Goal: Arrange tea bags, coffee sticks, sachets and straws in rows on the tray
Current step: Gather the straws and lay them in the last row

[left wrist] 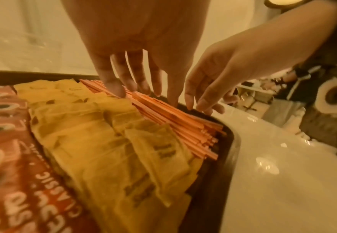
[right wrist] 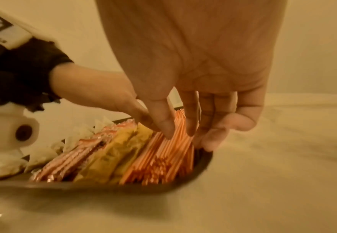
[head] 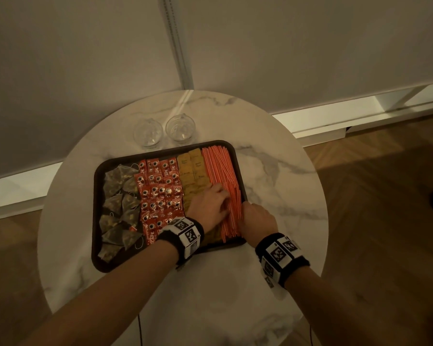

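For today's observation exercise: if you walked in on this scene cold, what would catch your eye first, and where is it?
First, the thick band of orange straws along the right side of the dark rectangular tray, with the left hand resting on them and the right hand at the tray's right rim. Next, the red coffee sticks in rows left of the yellow-brown sachets.

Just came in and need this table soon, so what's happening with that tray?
A person is tidying a dark tray on a round marble table. It already holds four rows: tea bags, red coffee sticks, yellow sachets and orange straws. Both hands are at the straw row: the left hand rests straight fingers on top of the straws, the right hand is at the tray's right rim beside them. Two empty glasses stand behind the tray.
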Demonstrator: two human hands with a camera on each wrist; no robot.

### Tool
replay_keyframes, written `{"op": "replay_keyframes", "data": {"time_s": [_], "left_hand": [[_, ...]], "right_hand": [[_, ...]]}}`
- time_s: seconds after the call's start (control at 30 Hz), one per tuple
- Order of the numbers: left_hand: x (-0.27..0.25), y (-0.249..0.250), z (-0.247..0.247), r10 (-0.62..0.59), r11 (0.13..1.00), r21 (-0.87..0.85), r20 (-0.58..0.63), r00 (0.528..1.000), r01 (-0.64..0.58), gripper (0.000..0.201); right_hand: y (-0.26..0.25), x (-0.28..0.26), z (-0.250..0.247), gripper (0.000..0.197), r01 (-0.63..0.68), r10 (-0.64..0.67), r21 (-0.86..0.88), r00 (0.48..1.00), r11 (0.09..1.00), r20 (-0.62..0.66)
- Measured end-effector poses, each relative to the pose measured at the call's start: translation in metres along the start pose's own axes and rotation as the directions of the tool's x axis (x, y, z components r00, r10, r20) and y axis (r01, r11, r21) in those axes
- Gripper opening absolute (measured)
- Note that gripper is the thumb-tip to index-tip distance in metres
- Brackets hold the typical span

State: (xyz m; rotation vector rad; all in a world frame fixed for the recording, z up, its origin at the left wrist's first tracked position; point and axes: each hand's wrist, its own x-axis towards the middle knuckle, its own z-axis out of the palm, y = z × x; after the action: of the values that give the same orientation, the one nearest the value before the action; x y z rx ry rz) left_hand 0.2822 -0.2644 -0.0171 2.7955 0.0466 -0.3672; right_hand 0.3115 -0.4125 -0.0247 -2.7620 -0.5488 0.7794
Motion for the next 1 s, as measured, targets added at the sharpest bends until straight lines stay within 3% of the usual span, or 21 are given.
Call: {"op": "replay_keyframes", "data": {"time_s": [0.1, 0.17, 0.4, 0.5, 0.67, 0.83, 1.0], "left_hand": [[0.000, -0.005, 0.004, 0.057, 0.985, 0.161, 0.048, 0.997, -0.065, 0.066], [-0.001, -0.007, 0.007, 0.059, 0.976, 0.205, 0.085, 0.995, -0.075, 0.072], [-0.003, -0.005, 0.022, 0.041, 0.978, 0.198, 0.086, 0.995, -0.058, 0.087], [0.001, -0.006, 0.024, 0.032, 0.980, 0.192, 0.125, 0.992, -0.056, 0.095], [0.004, -0.006, 0.024, 0.057, 0.978, 0.189, 0.139, 0.989, -0.083, 0.091], [0.009, -0.007, 0.021, 0.080, 0.993, 0.077, 0.094, 0.992, -0.087, 0.088], [0.011, -0.007, 0.020, 0.145, 0.986, 0.070, 0.079, 0.986, -0.151, 0.067]], "right_hand": [[0.011, -0.002, 0.005, 0.018, 0.068, -0.068, 0.006, 0.998, 0.998, -0.020], [0.017, 0.001, 0.004, 0.021, 0.104, -0.104, 0.019, 0.994, 0.994, -0.031], [0.030, 0.003, -0.001, 0.024, 0.215, -0.210, 0.071, 0.975, 0.974, -0.075], [0.034, -0.007, 0.007, 0.030, 0.254, -0.253, 0.018, 0.967, 0.967, -0.025], [0.041, -0.001, 0.006, 0.027, 0.241, -0.240, 0.044, 0.971, 0.970, -0.012], [0.044, -0.004, 0.003, 0.029, 0.249, -0.246, 0.134, 0.969, 0.959, -0.038], [0.053, -0.008, 0.004, 0.023, 0.252, -0.259, 0.319, 0.966, 0.914, -0.023]]}}
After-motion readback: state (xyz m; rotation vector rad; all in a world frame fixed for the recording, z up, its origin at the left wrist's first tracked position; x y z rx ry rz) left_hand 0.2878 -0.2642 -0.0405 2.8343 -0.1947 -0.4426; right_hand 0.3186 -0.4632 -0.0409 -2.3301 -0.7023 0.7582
